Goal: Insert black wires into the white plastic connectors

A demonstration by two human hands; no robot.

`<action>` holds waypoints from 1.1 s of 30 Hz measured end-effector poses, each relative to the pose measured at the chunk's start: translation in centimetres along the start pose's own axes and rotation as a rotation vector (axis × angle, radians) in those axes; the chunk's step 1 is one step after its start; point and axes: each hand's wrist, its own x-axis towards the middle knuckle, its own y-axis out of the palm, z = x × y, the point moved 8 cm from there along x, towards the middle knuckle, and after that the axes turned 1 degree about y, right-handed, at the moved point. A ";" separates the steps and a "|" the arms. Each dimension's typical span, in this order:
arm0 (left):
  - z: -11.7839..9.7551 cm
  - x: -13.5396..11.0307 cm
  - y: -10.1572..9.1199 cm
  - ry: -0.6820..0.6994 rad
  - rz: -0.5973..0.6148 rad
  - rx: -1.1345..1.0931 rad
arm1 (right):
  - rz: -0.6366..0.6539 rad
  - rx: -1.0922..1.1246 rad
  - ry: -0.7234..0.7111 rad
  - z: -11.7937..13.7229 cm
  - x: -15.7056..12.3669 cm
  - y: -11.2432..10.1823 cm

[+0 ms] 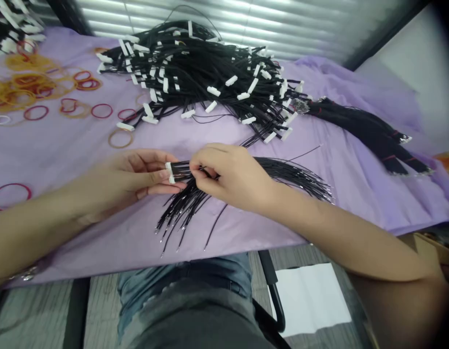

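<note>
A white connector (170, 173) with a row of black wires running from it sits between the thumb and fingers of my left hand (146, 177). Just right of it, my right hand (228, 174) is closed, thumb and forefinger pinched at a black wire by the connector's wires. Under and beside my right hand lies a loose bundle of black wires (297, 177) with small metal ends. Its other ends fan out toward the table's front edge (183, 213). The exact wire tip in my right fingers is hidden.
A large heap of black cables (199, 72) with white connectors lies at the back. Tied black wire bundles (359, 128) rest at the right. Rubber bands (35, 112) in red and yellow are scattered left. Window blinds (282, 24) stand behind the purple cloth (101, 252).
</note>
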 end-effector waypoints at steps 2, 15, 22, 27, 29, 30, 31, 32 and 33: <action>0.1 0.0 -0.1 -0.017 -0.013 0.006 | -0.021 -0.022 -0.008 0.0 0.0 0.1; -0.5 0.2 0.5 -0.012 0.008 -0.010 | -0.117 -0.042 -0.042 0.2 -0.2 0.0; -0.5 0.2 0.6 -0.003 0.027 -0.054 | -0.068 -0.096 -0.038 0.3 -0.1 0.6; 0.0 0.4 0.1 -0.041 0.015 -0.037 | -0.031 -0.109 -0.015 -0.1 0.1 2.2; 0.1 0.4 0.1 -0.055 0.003 -0.040 | -0.009 -0.121 -0.027 0.0 0.2 2.3; 0.0 0.4 0.1 -0.055 -0.002 -0.052 | 0.000 -0.142 -0.040 0.1 0.2 1.9; -0.1 0.4 0.1 -0.054 -0.008 -0.068 | 0.011 -0.172 -0.060 0.3 0.3 1.4; -0.2 0.4 0.1 -0.052 -0.018 -0.084 | 0.032 -0.206 -0.092 0.6 0.3 0.7; -0.3 0.4 0.0 -0.051 -0.037 -0.103 | 0.071 -0.235 -0.134 1.0 0.2 0.0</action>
